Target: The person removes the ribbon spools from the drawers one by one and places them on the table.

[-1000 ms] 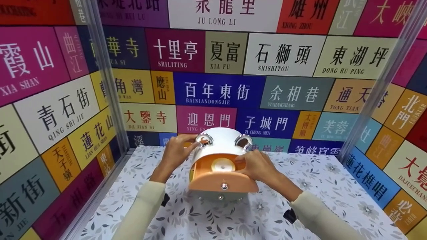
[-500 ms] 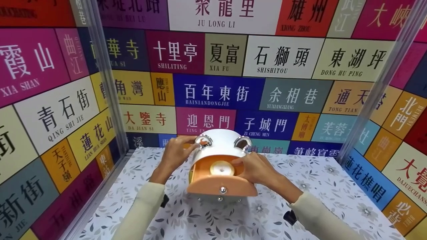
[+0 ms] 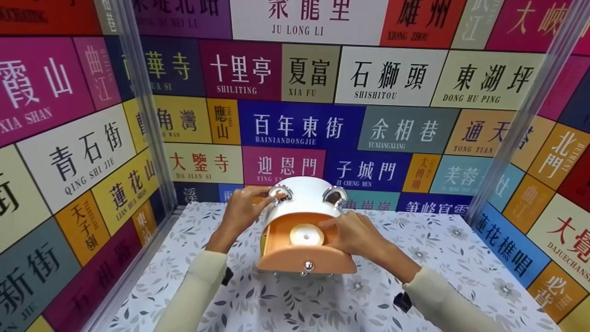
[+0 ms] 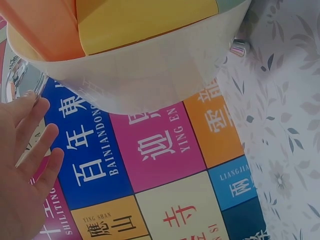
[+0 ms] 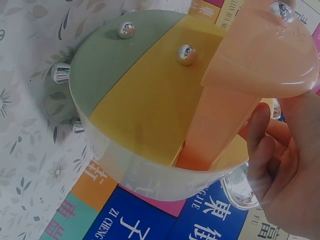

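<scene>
Plain, cream-coloured long sleeves (image 3: 189, 290) worn by a person end in smooth cuffs (image 3: 417, 280), a small black piece (image 3: 402, 300) showing beside each.

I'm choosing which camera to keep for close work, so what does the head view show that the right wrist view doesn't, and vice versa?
Only the head view: the left hand at a silver ring, both sleeves, and the inside of the orange drawer.

Only the right wrist view: the orange drawer's underside and the broad faces of the yellow drawer and green drawer.

Both: the right hand on the open orange drawer, the white body, the patterned cloth and the signs.
</scene>
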Available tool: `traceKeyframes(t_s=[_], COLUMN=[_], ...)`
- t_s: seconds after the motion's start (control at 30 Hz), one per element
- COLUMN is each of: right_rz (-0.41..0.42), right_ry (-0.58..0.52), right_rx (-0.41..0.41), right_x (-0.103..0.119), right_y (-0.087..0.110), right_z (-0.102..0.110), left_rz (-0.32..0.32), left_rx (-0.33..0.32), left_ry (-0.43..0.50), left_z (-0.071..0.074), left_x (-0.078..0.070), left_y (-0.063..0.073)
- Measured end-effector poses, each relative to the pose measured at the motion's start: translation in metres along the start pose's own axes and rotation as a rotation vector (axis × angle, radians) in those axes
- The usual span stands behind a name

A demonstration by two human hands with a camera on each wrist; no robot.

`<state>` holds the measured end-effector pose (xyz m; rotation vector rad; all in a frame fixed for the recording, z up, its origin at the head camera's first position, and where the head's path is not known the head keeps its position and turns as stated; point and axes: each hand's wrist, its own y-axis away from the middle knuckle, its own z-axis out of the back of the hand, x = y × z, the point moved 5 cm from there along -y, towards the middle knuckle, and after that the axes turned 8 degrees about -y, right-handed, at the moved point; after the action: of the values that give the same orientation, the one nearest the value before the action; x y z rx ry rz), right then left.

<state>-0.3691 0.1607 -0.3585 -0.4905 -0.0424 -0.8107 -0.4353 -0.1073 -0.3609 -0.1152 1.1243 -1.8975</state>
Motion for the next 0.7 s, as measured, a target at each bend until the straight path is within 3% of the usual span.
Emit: traceKeyframes(t_s=[0.13,0.43,0.7], right_rz=[-0.004,-0.019,0.004], right_ry=[0.019,0.040,0.087], right_rx=[-0.010,0.053,0.035], right_x=[-0.001,0.003,0.004], right_y=[-0.006,-0.015,-0.022], right_z=[-0.001,-0.013,-0.016], left_rz=[0.005,0.027,-0.001], left_rx=[0.000,0.021,0.002], left_ry=[-0.004,-0.004,-0.002], left_z=[0.001,-0.001,0.000], left_x=[0.000,0.000,-0.002], left_y=[0.000,0.004,0.001])
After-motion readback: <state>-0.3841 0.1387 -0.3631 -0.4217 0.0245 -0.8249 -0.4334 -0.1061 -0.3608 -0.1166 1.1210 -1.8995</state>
